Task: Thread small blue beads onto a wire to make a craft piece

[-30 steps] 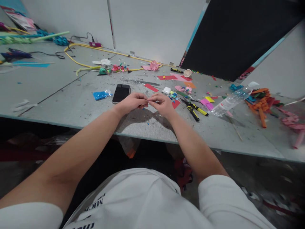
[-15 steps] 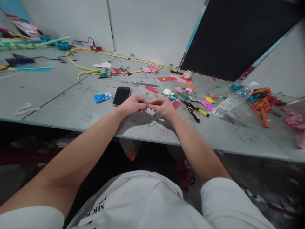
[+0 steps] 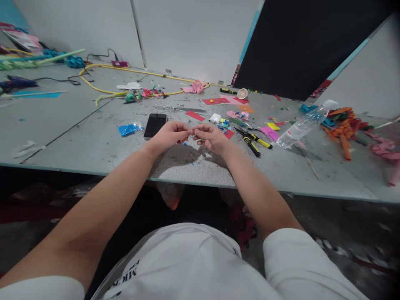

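Observation:
My left hand and my right hand meet over the grey table, fingertips pinched together on a tiny piece that is too small to name. Both hands hover just above the tabletop near its front edge. A black phone lies face up just beyond my left hand. Yellow-and-black pliers lie to the right of my right hand. Small red, blue and pink paper scraps are scattered right behind my fingers.
A blue packet lies left of the phone. A clear plastic bottle lies on its side at the right, with orange paper rolls and pink rolls beyond. A yellow cable loops at the back. A black board leans against the wall.
My hands stay pinched together at the same spot on the table. The view has shifted slightly, so everything sits a little lower left than before.

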`<action>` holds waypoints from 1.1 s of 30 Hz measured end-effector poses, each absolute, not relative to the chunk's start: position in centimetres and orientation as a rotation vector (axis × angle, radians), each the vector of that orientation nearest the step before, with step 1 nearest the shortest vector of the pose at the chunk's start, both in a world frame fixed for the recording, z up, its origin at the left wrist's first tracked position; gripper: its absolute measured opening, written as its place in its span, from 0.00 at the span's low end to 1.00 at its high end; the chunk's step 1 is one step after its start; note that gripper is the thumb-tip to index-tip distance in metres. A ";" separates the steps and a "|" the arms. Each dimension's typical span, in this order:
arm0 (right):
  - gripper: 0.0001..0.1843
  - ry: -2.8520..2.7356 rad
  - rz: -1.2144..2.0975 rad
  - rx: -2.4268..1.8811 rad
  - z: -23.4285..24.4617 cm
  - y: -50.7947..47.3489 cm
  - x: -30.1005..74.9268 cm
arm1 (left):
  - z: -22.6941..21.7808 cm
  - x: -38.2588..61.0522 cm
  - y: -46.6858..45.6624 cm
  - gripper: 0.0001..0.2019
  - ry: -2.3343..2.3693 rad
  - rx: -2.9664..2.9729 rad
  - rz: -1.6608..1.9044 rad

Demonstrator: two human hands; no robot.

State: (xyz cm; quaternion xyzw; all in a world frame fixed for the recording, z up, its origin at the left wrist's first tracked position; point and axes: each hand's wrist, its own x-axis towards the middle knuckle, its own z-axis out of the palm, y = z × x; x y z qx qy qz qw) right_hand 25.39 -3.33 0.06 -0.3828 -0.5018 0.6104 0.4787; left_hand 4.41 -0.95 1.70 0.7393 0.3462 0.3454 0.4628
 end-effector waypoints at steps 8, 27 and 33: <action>0.13 -1.178 1.331 -0.884 0.7 -3.3 26.3 | 1.5 3.4 -2.6 0.15 0.766 2.397 0.539; 0.19 -1.361 1.245 -0.852 0.6 -3.9 25.9 | -0.1 2.9 -4.3 0.10 0.560 2.520 0.440; 0.13 -1.384 1.032 -0.937 1.5 -5.4 25.5 | 0.2 2.2 -5.6 0.08 0.656 2.278 0.835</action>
